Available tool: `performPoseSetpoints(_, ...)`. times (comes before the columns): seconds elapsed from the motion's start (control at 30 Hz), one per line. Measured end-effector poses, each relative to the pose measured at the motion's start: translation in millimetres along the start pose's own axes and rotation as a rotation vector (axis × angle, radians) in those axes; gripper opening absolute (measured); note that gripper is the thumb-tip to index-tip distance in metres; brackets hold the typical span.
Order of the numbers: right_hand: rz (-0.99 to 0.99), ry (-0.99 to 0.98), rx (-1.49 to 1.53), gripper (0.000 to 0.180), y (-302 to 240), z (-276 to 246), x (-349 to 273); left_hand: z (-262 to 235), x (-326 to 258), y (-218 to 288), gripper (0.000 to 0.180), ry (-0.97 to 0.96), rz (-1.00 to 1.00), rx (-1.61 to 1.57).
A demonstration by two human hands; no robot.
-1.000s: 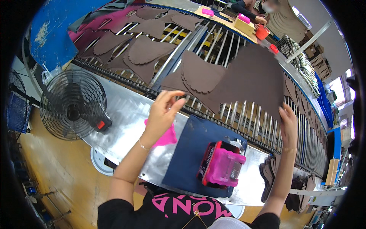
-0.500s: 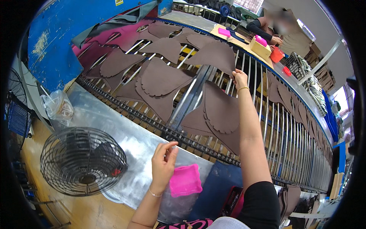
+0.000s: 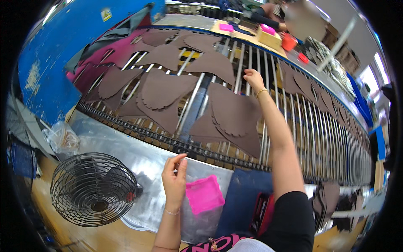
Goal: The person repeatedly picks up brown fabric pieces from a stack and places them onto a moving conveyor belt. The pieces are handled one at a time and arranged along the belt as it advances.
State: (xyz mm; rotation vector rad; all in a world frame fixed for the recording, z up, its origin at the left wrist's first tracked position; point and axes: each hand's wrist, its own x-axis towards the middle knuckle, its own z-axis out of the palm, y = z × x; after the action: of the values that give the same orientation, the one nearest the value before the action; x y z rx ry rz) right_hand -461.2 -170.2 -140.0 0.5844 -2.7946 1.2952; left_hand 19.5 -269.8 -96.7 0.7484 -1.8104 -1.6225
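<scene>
Over the roller conveyor point(image 3: 268, 138), my right hand point(image 3: 254, 80) hangs with its fingers curled together and nothing in them. Just left of it lies a flat brown cut piece point(image 3: 212, 66), its corner a short way from my fingertips. Nearer to me, a stack of brown pieces point(image 3: 235, 109) with a scalloped edge rests on the rollers beside my right forearm. My left hand point(image 3: 174, 178) is above the metal table, empty, loosely bent, with thumb and forefinger apart. Beside it sits a shallow pink tray point(image 3: 205, 194).
A black caged fan point(image 3: 94, 189) stands at the lower left, near a clear plastic bag point(image 3: 63, 136). The blue machine point(image 3: 63, 54) borders the conveyor's left end. Across the belt, a person's sleeve point(image 3: 264, 17) shows by a yellow block point(image 3: 269, 38). More brown pieces point(image 3: 166, 86) lie leftward.
My right hand has let go of the brown piece, which now lies on the rollers, and has drawn slightly away from it. The left hand stays bent near the pink tray. The view has shifted.
</scene>
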Motion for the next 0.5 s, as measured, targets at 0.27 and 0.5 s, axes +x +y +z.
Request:
performPoseSetpoints(0.27,-0.154,0.003,-0.349,0.023,-5.2,-228.1,-266.6,-2.9,-13.0,9.1,0.019,-0.035,-0.036,-0.175)
performPoseSetpoints(0.5,0.888,0.567,-0.952,0.032,165.5,-387.4,-552.2,8.0,-20.6,14.7,0.025,-0.069,0.119,-0.171)
